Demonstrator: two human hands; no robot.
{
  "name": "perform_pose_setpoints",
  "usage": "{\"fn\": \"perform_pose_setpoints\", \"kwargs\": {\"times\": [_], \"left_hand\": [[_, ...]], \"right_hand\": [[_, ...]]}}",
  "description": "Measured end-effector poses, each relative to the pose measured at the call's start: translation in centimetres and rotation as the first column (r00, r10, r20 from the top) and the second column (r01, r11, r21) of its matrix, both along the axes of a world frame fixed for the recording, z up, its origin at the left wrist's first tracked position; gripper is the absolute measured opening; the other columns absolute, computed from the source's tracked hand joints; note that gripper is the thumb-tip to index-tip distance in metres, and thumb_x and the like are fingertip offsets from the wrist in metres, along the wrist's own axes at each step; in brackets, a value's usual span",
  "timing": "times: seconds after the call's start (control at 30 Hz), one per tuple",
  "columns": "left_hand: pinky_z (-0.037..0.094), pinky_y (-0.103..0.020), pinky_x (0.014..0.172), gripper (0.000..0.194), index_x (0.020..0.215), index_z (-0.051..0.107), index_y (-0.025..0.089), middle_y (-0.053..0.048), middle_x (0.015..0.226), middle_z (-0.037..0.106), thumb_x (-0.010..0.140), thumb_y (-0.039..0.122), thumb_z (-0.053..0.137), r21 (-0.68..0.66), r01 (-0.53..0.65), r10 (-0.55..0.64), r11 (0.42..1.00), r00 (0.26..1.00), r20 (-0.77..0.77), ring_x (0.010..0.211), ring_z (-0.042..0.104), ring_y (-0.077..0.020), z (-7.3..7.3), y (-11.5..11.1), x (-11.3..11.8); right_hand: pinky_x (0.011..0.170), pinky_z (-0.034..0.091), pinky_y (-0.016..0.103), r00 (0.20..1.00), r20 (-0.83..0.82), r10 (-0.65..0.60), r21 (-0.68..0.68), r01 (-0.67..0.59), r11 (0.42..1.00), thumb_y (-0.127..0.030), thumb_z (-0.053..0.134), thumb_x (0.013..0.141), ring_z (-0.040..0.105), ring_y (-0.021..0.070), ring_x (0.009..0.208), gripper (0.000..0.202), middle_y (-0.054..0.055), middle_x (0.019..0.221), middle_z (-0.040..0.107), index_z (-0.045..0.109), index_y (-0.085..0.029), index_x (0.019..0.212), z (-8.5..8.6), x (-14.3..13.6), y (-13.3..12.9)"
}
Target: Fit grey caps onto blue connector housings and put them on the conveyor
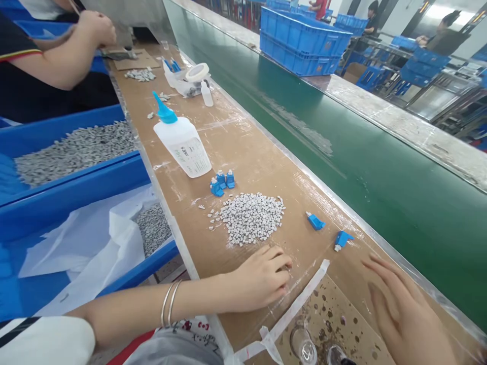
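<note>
My left hand (262, 278) rests on the brown board-covered table, fingers loosely bent and a little apart. Just beyond its knuckles lies a heap of small light-grey pieces (253, 218); what is under the palm is hidden. My right hand (405, 309), slightly blurred, hovers at the right with fingers stretched and thumb apart, nothing seen in it. Nearest to it is a blue part with a pale tip (343, 240), with a similar blue part (315, 221) farther left. Behind the heap stand several more blue parts (221, 181).
A white bottle with a blue spout (184, 144) lies beyond the heap. Small cups (304, 347) stand on a stained cardboard piece edged by white tape (297, 306). Blue bins (129, 170) line the left; a green conveyor belt (304, 121) runs right. A co-worker's arm (61, 63) is far left.
</note>
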State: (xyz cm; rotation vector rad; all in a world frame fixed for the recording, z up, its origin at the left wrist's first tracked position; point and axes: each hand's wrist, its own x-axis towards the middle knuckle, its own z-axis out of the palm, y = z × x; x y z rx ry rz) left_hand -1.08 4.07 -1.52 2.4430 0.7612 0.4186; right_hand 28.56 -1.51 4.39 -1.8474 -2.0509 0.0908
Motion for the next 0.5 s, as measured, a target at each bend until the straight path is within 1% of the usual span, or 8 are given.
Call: {"fn": "perform_pose_setpoints", "kwargs": {"times": [0.03, 0.07, 0.1, 0.17, 0.23, 0.3, 0.4, 0.5], "left_hand": [[0.049, -0.041, 0.098, 0.015, 0.086, 0.070, 0.016, -0.010, 0.121, 0.072, 0.094, 0.027, 0.076, -0.031, -0.021, 0.021, 0.999, 1.000, 0.013, 0.113, 0.059, -0.0268, -0.2, -0.6, -0.2], [0.050, -0.040, 0.097, 0.013, 0.087, 0.070, 0.017, -0.009, 0.121, 0.071, 0.094, 0.026, 0.076, -0.068, -0.042, 0.044, 0.997, 0.999, 0.026, 0.111, 0.060, -0.0261, -0.3, -1.1, -0.5], [0.050, -0.040, 0.096, 0.011, 0.090, 0.071, 0.017, -0.008, 0.120, 0.072, 0.093, 0.025, 0.078, -0.107, -0.054, 0.059, 0.993, 0.997, 0.040, 0.109, 0.061, -0.0253, -0.4, -1.4, -0.8], [0.051, -0.037, 0.095, 0.013, 0.099, 0.071, 0.017, -0.007, 0.118, 0.072, 0.090, 0.020, 0.079, -0.175, -0.056, 0.068, 0.983, 0.996, 0.063, 0.107, 0.062, -0.0241, -0.3, -1.7, -1.4], [0.051, -0.036, 0.095, 0.019, 0.107, 0.070, 0.017, -0.007, 0.118, 0.072, 0.089, 0.015, 0.077, -0.212, -0.051, 0.068, 0.976, 0.995, 0.072, 0.105, 0.062, -0.0230, -0.1, -1.7, -1.8], [0.051, -0.035, 0.094, 0.017, 0.107, 0.071, 0.018, -0.007, 0.117, 0.072, 0.091, 0.013, 0.073, -0.220, -0.054, 0.069, 0.974, 0.996, 0.063, 0.102, 0.062, -0.0222, 0.1, -1.5, -1.9], [0.051, -0.035, 0.091, 0.009, 0.099, 0.072, 0.019, -0.006, 0.113, 0.072, 0.092, 0.014, 0.070, -0.221, -0.062, 0.070, 0.973, 0.997, 0.028, 0.098, 0.063, -0.0215, 0.1, -1.3, -1.5], [0.050, -0.035, 0.087, 0.007, 0.091, 0.071, 0.019, -0.004, 0.109, 0.072, 0.091, 0.012, 0.069, -0.212, -0.073, 0.071, 0.974, 0.997, -0.019, 0.097, 0.065, -0.0212, 0.2, -1.3, -1.0]], "right_hand": [[0.092, 0.059, 0.044, 0.994, 0.077, 0.074, -0.036, -0.072, 0.997, -0.027, 0.041, 0.099, 0.068, 0.0270, 0.118, 0.036, 0.007, 0.133, 0.069, 0.069, -0.028, 0.122, -0.6, -0.4, 1.8], [0.094, 0.059, 0.046, 0.988, 0.118, 0.099, -0.050, -0.094, 0.994, -0.020, 0.033, 0.097, 0.067, 0.0272, 0.121, 0.046, 0.010, 0.138, 0.066, 0.069, -0.024, 0.126, -1.4, -0.7, 3.5], [0.097, 0.059, 0.047, 0.985, 0.142, 0.100, -0.103, -0.086, 0.991, -0.016, 0.031, 0.094, 0.065, 0.0281, 0.125, 0.051, 0.011, 0.141, 0.064, 0.069, -0.022, 0.127, -2.3, -0.9, 4.8], [0.100, 0.057, 0.051, 0.987, 0.142, 0.080, -0.137, -0.061, 0.989, -0.018, 0.030, 0.091, 0.064, 0.0317, 0.126, 0.052, 0.015, 0.140, 0.064, 0.074, -0.017, 0.118, -3.8, -0.8, 6.3], [0.096, 0.057, 0.055, 0.993, 0.119, 0.013, -0.122, 0.002, 0.993, -0.030, 0.033, 0.092, 0.067, 0.0362, 0.117, 0.049, 0.019, 0.129, 0.067, 0.077, -0.016, 0.108, -4.5, -0.2, 6.5], [0.083, 0.059, 0.057, 0.993, 0.081, -0.084, -0.103, 0.092, 0.990, -0.050, 0.037, 0.091, 0.069, 0.0381, 0.102, 0.053, 0.020, 0.111, 0.069, 0.079, -0.018, 0.100, -4.5, 0.7, 5.9], [0.066, 0.058, 0.052, 0.977, 0.015, -0.213, -0.129, 0.213, 0.969, -0.081, 0.037, 0.086, 0.069, 0.0337, 0.080, 0.072, 0.017, 0.095, 0.065, 0.079, -0.023, 0.097, -3.8, 1.3, 4.8], [0.065, 0.057, 0.047, 0.953, -0.055, -0.298, -0.138, 0.289, 0.947, -0.095, 0.028, 0.082, 0.068, 0.0276, 0.070, 0.087, 0.014, 0.092, 0.064, 0.077, -0.024, 0.096, -2.7, 1.0, 4.0]]}}
